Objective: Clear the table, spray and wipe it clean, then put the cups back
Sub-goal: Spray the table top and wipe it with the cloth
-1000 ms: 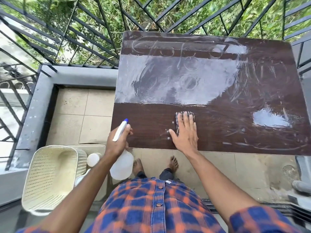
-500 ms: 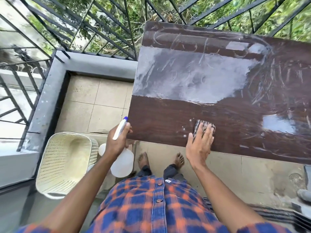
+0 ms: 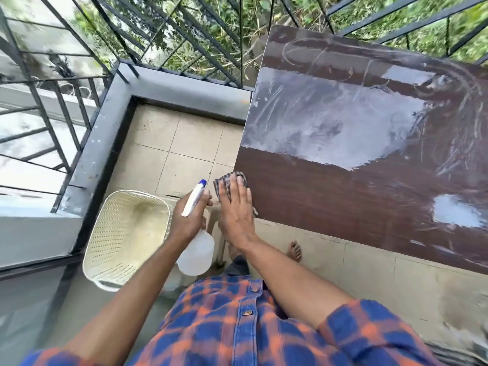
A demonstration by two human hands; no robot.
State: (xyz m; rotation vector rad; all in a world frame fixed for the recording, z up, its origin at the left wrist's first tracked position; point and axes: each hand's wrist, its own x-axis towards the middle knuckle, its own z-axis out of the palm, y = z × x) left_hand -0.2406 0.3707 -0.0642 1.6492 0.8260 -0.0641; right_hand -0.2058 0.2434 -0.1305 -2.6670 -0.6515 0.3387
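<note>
The right hand (image 3: pixel 236 215) has its fingers (image 3: pixel 239 191) straight and flat, pressing a checked cloth (image 3: pixel 220 182) onto the near left corner of the desk (image 3: pixel 343 196). The cloth pokes out past the left edge. The left hand (image 3: pixel 188 220) is just beside it, fingers curled round the neck of a spray bottle (image 3: pixel 196 252). The bottle hangs off the desk over the floor and blocks whatever's under it. Left of that is a cream basket (image 3: pixel 105 233) with perforated walls, then beige floor tiles (image 3: pixel 171 146) and a dark metal railing (image 3: pixel 184 43) round the corner. Half a second back the cloth was further right along the near edge, so it's slid to the corner; the grip on the bottle hasn't changed. The desk is glossy dark brown wood-grain with smeary wet streaks and pale reflections. The bottle's translucent white plastic with a blue-tipped nozzle.
</note>
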